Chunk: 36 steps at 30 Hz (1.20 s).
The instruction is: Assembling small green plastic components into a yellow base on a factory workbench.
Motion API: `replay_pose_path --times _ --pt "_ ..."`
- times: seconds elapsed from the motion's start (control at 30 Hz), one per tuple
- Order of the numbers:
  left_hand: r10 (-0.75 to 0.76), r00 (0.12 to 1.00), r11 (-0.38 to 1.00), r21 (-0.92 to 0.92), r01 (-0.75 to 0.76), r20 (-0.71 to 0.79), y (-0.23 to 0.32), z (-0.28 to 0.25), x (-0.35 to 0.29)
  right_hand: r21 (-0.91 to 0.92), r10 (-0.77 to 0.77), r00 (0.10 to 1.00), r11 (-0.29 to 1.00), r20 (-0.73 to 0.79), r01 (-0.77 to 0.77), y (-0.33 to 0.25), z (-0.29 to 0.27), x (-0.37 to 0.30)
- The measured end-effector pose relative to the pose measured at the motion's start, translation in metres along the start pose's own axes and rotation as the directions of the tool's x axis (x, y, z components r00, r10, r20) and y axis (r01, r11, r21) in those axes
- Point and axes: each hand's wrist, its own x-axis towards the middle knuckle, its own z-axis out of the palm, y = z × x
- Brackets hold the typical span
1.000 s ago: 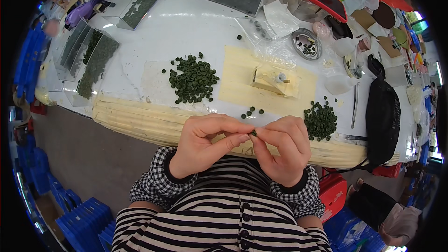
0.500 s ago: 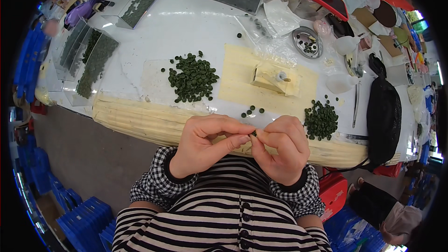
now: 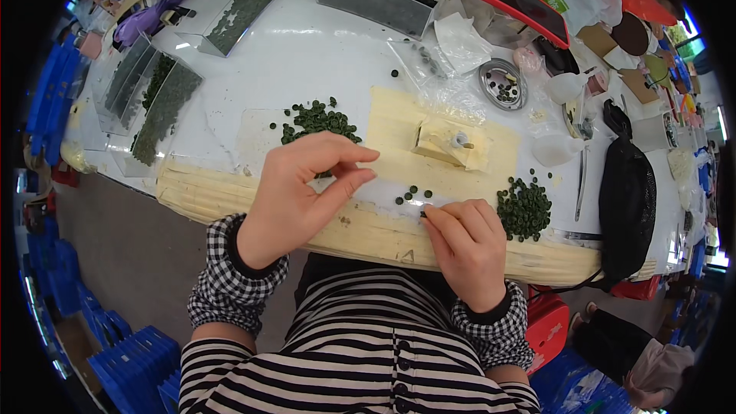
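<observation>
My left hand (image 3: 295, 195) hovers over the near side of a heap of small dark green round pieces (image 3: 320, 119). Its thumb and forefinger are apart, with nothing between them. My right hand (image 3: 469, 249) is above the table's front edge, its thumb and forefinger pinching a small dark green round piece (image 3: 424, 214), mostly hidden by the fingertips. Just beyond those fingertips lie several loose green pieces (image 3: 412, 191). A second heap of them (image 3: 524, 208) is right beside my right hand. Farther back, a tape-covered block (image 3: 448, 146) with a short metal peg sits on a yellow sheet (image 3: 389, 119).
Clear trays of green pieces (image 3: 244, 11) stand at the back and left. A round metal dish (image 3: 503, 84), plastic bags, a red-cased phone (image 3: 516, 4), tweezers (image 3: 581, 184) and a black mesh bag (image 3: 627, 192) crowd the right. A padded yellowish strip (image 3: 368, 234) lines the front edge.
My left hand has let go of the small piece and moved left and forward toward the left heap. My right hand stays near its place, still pinching. The view has shifted slightly.
</observation>
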Motion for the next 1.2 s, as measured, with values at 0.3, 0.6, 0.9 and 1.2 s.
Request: replay_pose_path --times 0.3,0.6,0.9,1.2 --pt "0.117 0.974 0.838 0.507 -0.202 0.194 -0.041 -0.015 0.119 -0.029 0.058 0.997 0.998 -0.043 -0.059 -0.002 0.002 -0.003" --pt "0.022 0.982 0.973 0.224 -0.064 0.186 -0.033 -0.011 0.122 0.049 0.095 0.988 0.995 -0.118 -0.089 0.004 -0.011 -0.011" --pt "-0.159 0.982 0.795 -0.576 0.189 0.103 0.007 -0.004 0.009 0.110 0.115 0.967 0.990 -0.227 -0.092 0.006 -0.008 -0.019" --pt "-0.109 0.994 0.652 -0.755 0.065 -0.008 0.001 0.032 -0.008 0.118 0.123 0.969 0.988 -0.216 -0.099 0.006 -0.006 -0.017"
